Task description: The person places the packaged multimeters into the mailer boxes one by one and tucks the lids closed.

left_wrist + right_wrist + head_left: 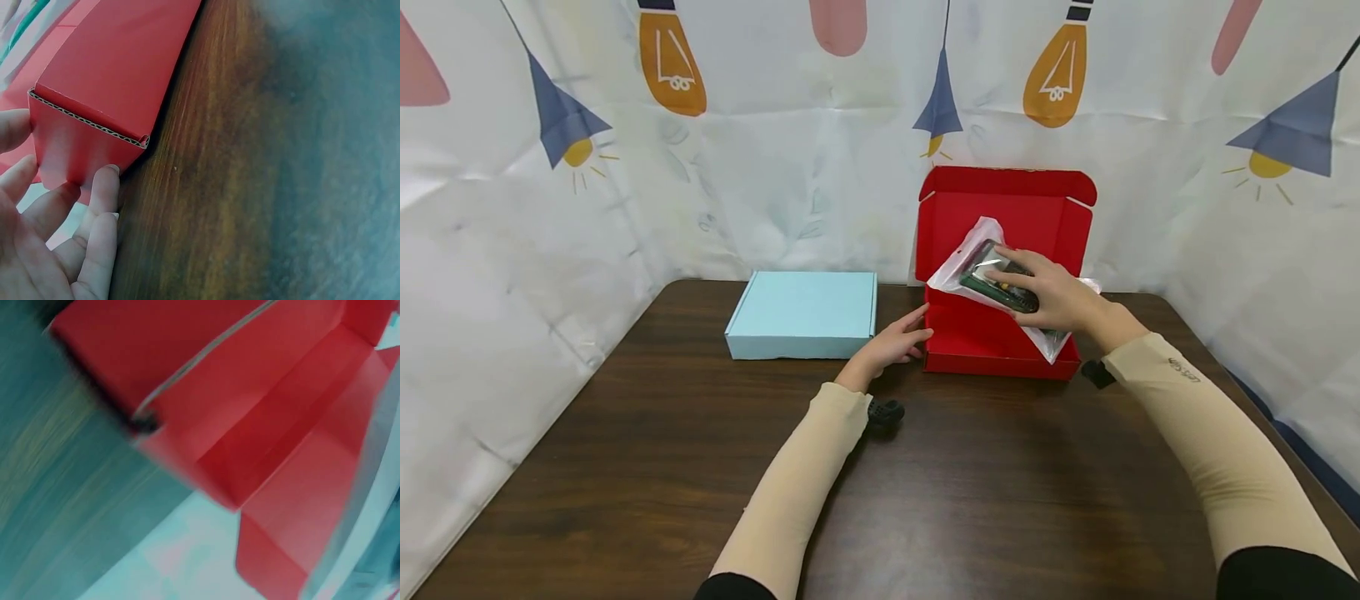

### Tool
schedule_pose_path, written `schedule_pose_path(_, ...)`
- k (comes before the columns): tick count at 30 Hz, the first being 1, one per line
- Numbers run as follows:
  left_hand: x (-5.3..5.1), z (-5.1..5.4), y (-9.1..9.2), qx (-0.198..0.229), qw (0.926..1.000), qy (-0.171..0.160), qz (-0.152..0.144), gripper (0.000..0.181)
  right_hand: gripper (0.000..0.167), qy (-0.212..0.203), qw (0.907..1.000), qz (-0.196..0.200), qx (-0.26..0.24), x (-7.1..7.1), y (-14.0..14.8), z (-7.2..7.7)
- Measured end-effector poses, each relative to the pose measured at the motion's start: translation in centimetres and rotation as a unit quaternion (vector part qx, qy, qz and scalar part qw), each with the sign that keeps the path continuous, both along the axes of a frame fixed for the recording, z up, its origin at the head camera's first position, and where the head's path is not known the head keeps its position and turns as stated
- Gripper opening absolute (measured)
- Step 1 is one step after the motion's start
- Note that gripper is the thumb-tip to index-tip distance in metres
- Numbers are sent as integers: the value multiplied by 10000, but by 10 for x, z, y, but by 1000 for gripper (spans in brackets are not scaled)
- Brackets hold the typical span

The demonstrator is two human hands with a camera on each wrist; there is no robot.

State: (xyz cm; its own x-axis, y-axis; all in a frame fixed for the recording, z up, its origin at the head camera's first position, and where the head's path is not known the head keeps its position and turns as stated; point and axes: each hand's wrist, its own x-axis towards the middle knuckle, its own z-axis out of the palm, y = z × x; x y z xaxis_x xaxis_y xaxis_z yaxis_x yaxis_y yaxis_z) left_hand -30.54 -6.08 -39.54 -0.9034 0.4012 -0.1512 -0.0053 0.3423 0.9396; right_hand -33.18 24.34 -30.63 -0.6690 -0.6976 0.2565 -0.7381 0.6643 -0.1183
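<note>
On the right of the table, a red cardboard box (992, 367) stands with its lid (1037, 208) raised against the curtain. My right hand (1048, 292) grips a plastic packet (956, 271) over the box; it has pale edges and a see-through front, and a dark item shows inside, its kind unclear. The right wrist view catches the box's inside (312, 381) and a pale edge of the packet (369, 506), but not the hand. My left hand (891, 343) is at the box's left side, where its outstretched fingers (103, 190) touch the side wall (81, 134).
A closed light blue box (805, 312) sits left of the red one, just beyond my left hand. Dark wood table (700, 467) extends toward me. Behind and at both sides hangs a pale curtain (760, 167) printed with lamps and bulbs.
</note>
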Motion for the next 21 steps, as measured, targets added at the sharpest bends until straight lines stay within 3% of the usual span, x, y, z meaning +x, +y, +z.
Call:
schedule_pose_path(4,-1,-1,0,8,10000,-5,1,68,91,886,9945,549,136,-7,3,-1)
schedule_pose_path(10,-2,-1,0,-19,10000,4,18,68,94,1894,9726,1334,202,-20,3,-1)
schedule_pose_path(16,-1,-1,0,-22,10000,38,23,67,98,2094,9611,1679,658,-28,2,-8)
schedule_pose_path(21,-1,-1,1,-31,10000,50,23,67,106,1798,9687,1601,611,-28,0,-16)
